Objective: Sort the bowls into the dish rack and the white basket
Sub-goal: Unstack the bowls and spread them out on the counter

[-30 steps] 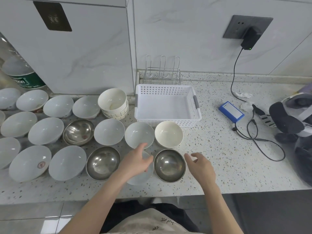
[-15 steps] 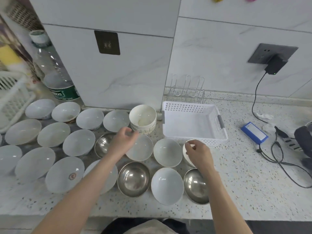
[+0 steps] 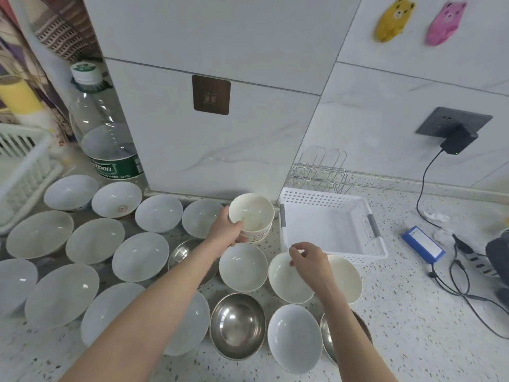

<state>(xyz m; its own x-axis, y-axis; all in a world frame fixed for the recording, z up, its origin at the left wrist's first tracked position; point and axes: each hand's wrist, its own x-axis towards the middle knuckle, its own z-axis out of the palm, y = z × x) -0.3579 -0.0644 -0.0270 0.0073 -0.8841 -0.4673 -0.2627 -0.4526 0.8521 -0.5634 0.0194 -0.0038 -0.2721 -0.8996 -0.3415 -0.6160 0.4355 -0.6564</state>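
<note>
Many white bowls and some steel bowls lie in rows across the speckled counter. My left hand grips the rim of a stack of cream bowls by the wall, thumb inside the top bowl. My right hand pinches the far rim of a white bowl, which is tilted in front of a cream bowl. The white basket stands empty just behind my right hand. The wire dish rack stands behind it against the wall. One steel bowl is partly hidden by my left arm.
A large water bottle stands at the back left beside a white plastic rack. To the right lie a blue box and black cables running to a wall charger. The counter's front edge is close below.
The view has shifted left and up. My left hand moved back from the front bowls to the cream stack and took hold. My right hand took the white bowl's rim and tilted it.
</note>
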